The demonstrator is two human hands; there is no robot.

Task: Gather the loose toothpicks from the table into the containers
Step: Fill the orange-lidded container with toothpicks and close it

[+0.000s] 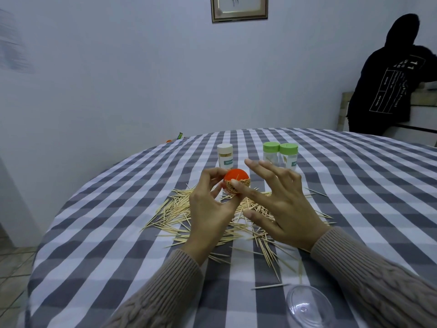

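The left hand (pixel 208 209) grips a tilted, packed orange-lidded toothpick container (pixel 236 183), the right hand (pixel 283 204) splays open with one finger pressing the picks, so they may spill onto the tabletop (pixel 118 233).

A round tabletop (pixel 354 185) wears a grey-and-white checked cloth. On the pale wall hangs a framed picture (pixel 239 8), cut off by the top edge. At the far right a person in a black hooded top (pixel 387 86) leans on a counter (pixel 423 107). Tiled floor (pixel 14 263) shows lower left.
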